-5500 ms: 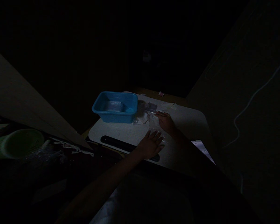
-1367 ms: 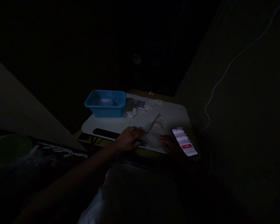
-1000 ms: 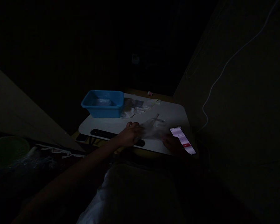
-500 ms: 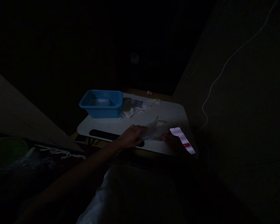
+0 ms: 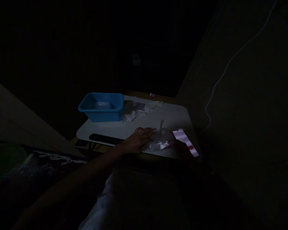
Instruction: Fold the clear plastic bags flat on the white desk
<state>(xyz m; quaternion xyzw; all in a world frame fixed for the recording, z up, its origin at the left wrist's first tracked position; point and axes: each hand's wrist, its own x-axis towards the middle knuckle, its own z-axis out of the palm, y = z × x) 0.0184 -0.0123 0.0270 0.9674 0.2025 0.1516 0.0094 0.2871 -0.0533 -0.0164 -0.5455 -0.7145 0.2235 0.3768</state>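
Note:
A thin clear plastic bag (image 5: 162,137) lies near the front edge of the small white table, puffed up a little and shiny along its front. My left hand (image 5: 138,141) reaches over its left side with fingers stretched out and apart, touching the plastic. At the bag's right edge is my right hand (image 5: 180,147), mostly lost in shadow; its fingertips appear closed on the plastic. Just beyond that hand lies a lit phone (image 5: 186,142), which the hand partly covers.
A blue plastic basin (image 5: 103,115) with clear plastic inside stands at the table's (image 5: 156,118) back left. Crumpled wrappers (image 5: 136,110) lie beside it. A dark slot (image 5: 105,138) runs along the front edge. At right, a white cable (image 5: 220,78) hangs on the wall.
The plastic bag has shifted and puffed up, with a brighter glint near my right hand. My left fingers have spread further over it. The whole view has shifted slightly.

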